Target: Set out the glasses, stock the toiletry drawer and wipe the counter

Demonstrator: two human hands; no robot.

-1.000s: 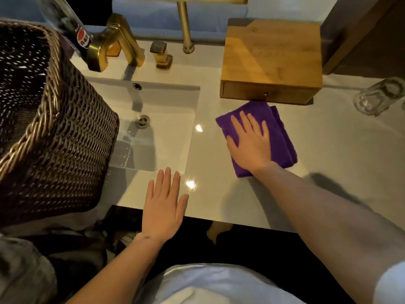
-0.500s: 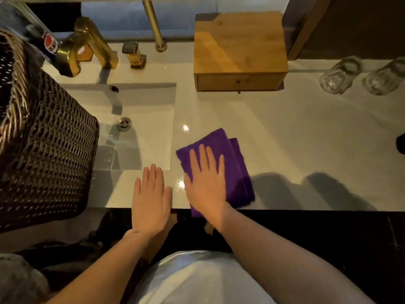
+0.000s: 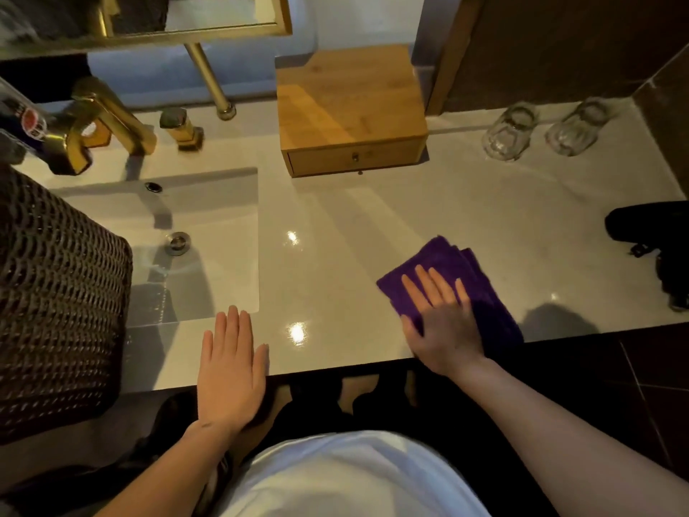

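A folded purple cloth [image 3: 481, 289] lies on the pale glossy counter [image 3: 391, 225] close to its front edge. My right hand [image 3: 441, 322] presses flat on the cloth, fingers spread. My left hand [image 3: 231, 367] rests flat and empty on the counter's front edge, just below the sink [image 3: 167, 240]. A wooden drawer box [image 3: 350, 113] stands at the back with its drawer closed. Two clear glasses [image 3: 509, 134] [image 3: 576, 130] stand at the back right, seemingly rims down.
A dark wicker basket [image 3: 56, 300] fills the left side beside the sink. A gold faucet [image 3: 93, 125] and a gold handle [image 3: 182, 128] stand behind the basin. A black object [image 3: 656, 240] lies at the counter's right edge. A dark wall closes the right.
My right hand has slid the purple cloth from under the drawer box down to the front edge, then rightward along it. My left hand has stayed flat at the edge.
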